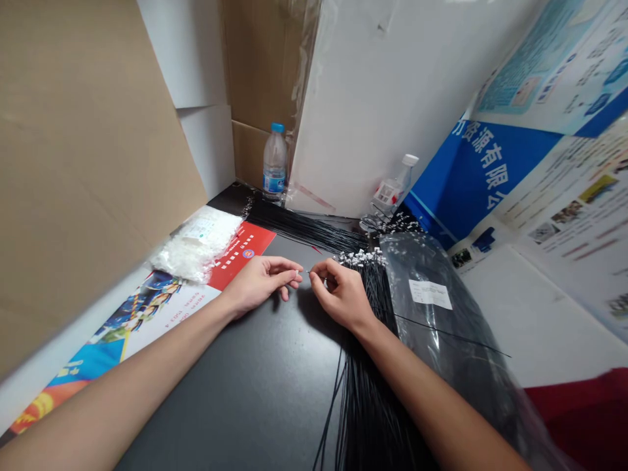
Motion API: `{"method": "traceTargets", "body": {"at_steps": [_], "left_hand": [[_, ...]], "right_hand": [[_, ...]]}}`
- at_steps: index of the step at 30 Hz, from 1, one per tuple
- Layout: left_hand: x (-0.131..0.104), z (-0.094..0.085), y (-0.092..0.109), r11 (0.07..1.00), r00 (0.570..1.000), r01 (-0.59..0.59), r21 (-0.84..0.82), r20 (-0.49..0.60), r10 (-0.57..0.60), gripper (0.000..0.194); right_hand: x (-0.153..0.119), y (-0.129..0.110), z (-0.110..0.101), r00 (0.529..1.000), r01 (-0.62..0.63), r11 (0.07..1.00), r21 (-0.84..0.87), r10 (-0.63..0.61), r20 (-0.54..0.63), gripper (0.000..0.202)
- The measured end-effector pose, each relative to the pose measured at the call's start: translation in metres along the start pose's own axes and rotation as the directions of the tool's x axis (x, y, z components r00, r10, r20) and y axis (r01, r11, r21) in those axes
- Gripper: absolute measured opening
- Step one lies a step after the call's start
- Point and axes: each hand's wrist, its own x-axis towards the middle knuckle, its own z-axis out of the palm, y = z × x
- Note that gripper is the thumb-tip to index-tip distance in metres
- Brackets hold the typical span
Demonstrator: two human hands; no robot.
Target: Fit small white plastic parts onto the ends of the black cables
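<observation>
Over the dark tabletop point(255, 379), my left hand point(262, 282) pinches a small white piece point(297, 273) between thumb and fingertips. My right hand point(343, 292) faces it a short gap away, its fingers pinched on the tip of a thin dark wire point(309, 271). Beside and beneath my right hand lies a bundle of black wires point(380, 294) with white connectors point(366, 258) at its far end. Where the held wire runs behind my right hand cannot be seen.
Behind lie more black wires point(304, 222) and a water bottle point(275, 163). A bag of white pieces point(199, 242) rests on printed sheets at left. A clear plastic bag point(441, 333) with a label lies at right, below another bottle point(396, 183). Boards and cardboard point(88, 144) rise around.
</observation>
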Motion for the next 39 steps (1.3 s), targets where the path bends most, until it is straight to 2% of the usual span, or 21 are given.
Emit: {"method": "traceTargets", "body": {"at_steps": [7,19,29,39], "left_hand": [[-0.0022,0.0017,0.0027,0.998,1.000,0.010,-0.060,0.022,-0.009,0.010],[-0.0021,-0.0009,-0.0017,0.981,0.998,0.061,-0.183,0.031,-0.057,0.019],[-0.0012,-0.0023,-0.0032,0.989,0.997,0.049,-0.136,0.067,-0.040,0.020],[-0.0022,-0.0035,-0.0008,0.978,0.993,0.089,-0.189,0.090,-0.073,0.015]], "right_hand": [[-0.0005,-0.0018,-0.0003,0.999,0.006,1.000,0.000,-0.006,0.032,0.012],[-0.0004,-0.0039,-0.0004,0.998,0.039,0.999,-0.010,-0.039,0.043,0.012],[-0.0008,-0.0062,-0.0008,0.998,0.023,0.999,0.034,-0.025,0.065,0.015],[-0.0014,-0.0079,-0.0021,0.995,0.021,0.996,0.087,-0.029,0.092,0.016]]}}
